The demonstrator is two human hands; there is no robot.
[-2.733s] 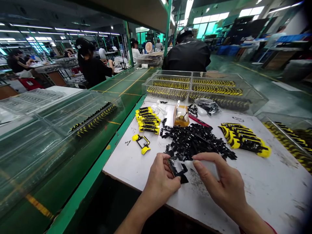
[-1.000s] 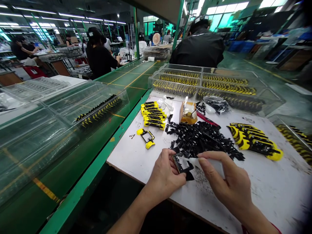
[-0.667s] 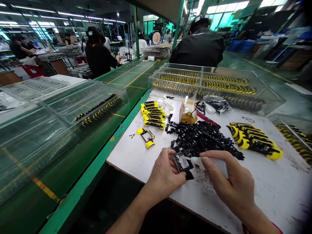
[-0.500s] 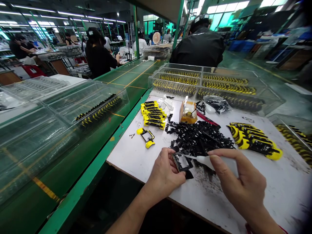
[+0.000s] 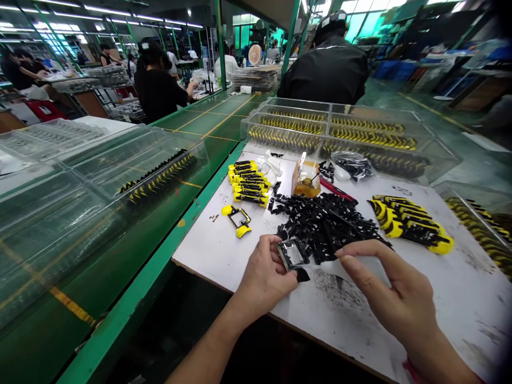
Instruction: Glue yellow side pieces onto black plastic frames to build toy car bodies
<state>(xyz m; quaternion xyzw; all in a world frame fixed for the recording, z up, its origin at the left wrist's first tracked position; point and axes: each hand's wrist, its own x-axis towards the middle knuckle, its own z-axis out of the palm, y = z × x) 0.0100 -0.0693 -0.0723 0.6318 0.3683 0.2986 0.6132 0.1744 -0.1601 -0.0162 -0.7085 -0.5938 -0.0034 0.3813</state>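
Pinched in my left hand [image 5: 269,274] is a small black rectangular frame [image 5: 294,253] with a light, see-through middle, tilted above the table's front edge. My right hand [image 5: 394,290] is closed on a white squeeze bottle [image 5: 373,266] with a thin nozzle; its tip lies just right of the frame, apart from it. Behind both hands spreads a heap of small black plastic parts [image 5: 332,226]. To the left of the heap, a single yellow-and-black frame [image 5: 239,220] lies flat. Behind that one stands a row of yellow-and-black pieces [image 5: 248,184].
More yellow-and-black pieces [image 5: 412,224] lie at the right. An orange box [image 5: 306,181] and a red tool [image 5: 338,190] sit behind the heap. Clear trays [image 5: 348,136] of parts line the back. A green conveyor [image 5: 160,234] runs along the left. A person [image 5: 324,66] sits beyond.
The bottle's nozzle has drawn back from the black frame, down and to the right. My left hand has tilted the frame a little. The whole view has shifted slightly.
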